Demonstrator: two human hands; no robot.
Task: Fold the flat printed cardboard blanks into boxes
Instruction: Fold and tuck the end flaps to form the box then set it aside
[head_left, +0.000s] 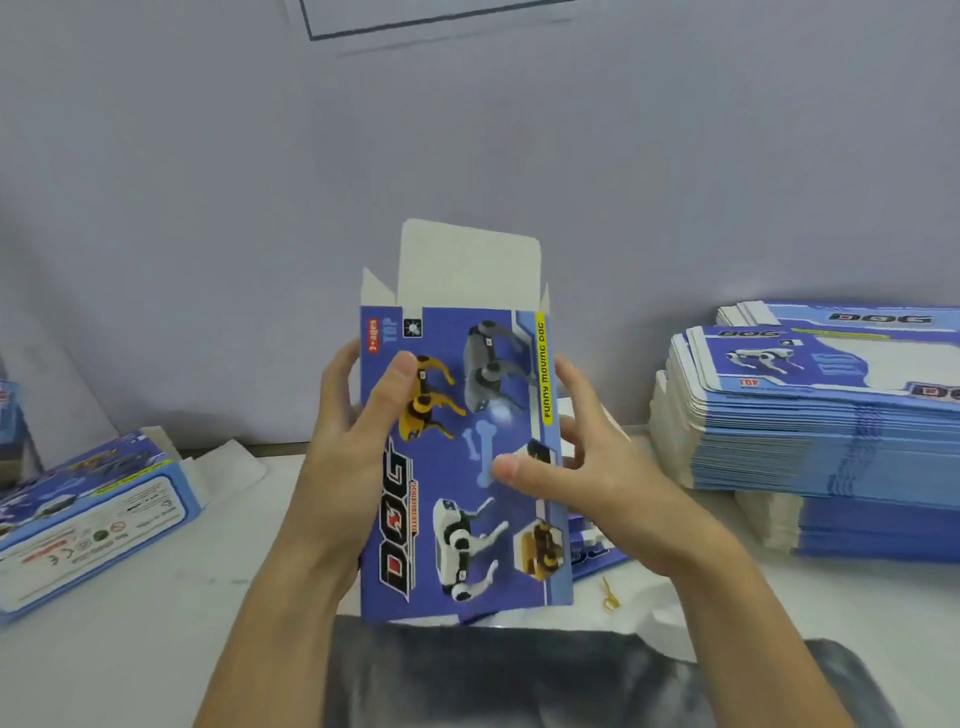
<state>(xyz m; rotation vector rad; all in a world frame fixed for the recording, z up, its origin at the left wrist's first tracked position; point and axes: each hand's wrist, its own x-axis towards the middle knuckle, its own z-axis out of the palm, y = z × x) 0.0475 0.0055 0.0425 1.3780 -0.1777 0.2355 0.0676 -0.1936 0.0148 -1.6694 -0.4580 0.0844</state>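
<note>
I hold a blue printed box blank (457, 499) upright in front of me, its face showing robot dogs and the word DOG. The white top flaps stand open above it. My left hand (353, 431) grips the left edge, thumb pressed on the printed face. My right hand (587, 467) holds the right edge, thumb on the front and fingers spread behind. A tall stack of flat blanks (810, 415) lies on the table at the right. A folded box (88, 514) lies on its side at the left.
A white table (208, 582) runs under everything, against a pale wall (467, 130). A small yellow rubber band (609, 595) lies near the right wrist. Another blank lies partly hidden behind the held box. Dark cloth (519, 675) covers my lap at the bottom.
</note>
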